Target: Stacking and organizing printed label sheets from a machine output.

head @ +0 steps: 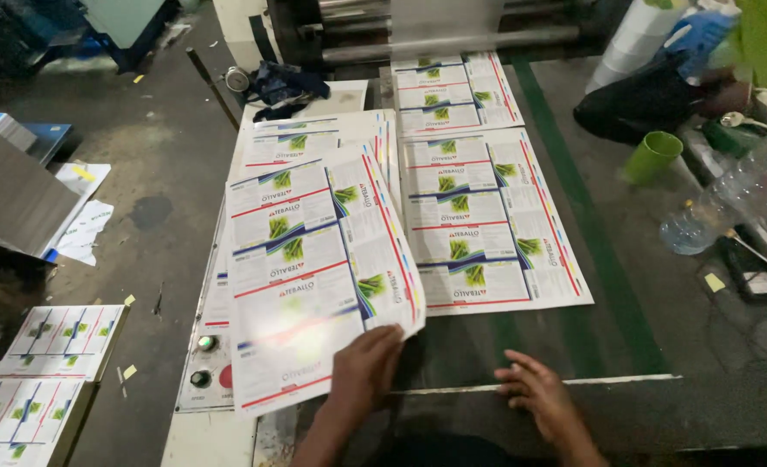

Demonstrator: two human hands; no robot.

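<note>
- Holding the near edge of a printed sheet point(314, 277), the left hand point(364, 367) has its grip pinched on the lower right corner, fingers under the paper and thumb side on top.
- That sheet, glossy with repeated label panels in white, green, blue and red, is lifted and curled, its right edge raised off the dark surface point(626, 346).
- It overlaps a stack of similar sheets point(314, 138) lying farther back on the left side.
- Just to the right, a second printed sheet point(487, 225) lies flat, with another one point(453, 91) beyond it near the machine rollers point(444, 39).
- The right hand point(535, 393) rests on the surface near its front edge, grip released, fingers spread flat and holding nothing.
- A control panel with round buttons point(204, 363) sits under the lifted sheet's lower left corner.
- At the far right stand a green cup point(651, 157) and a clear plastic bottle point(729, 207) lying on its side.
- Two stacks of printed sheets point(42, 372) sit on the floor at lower left.
</note>
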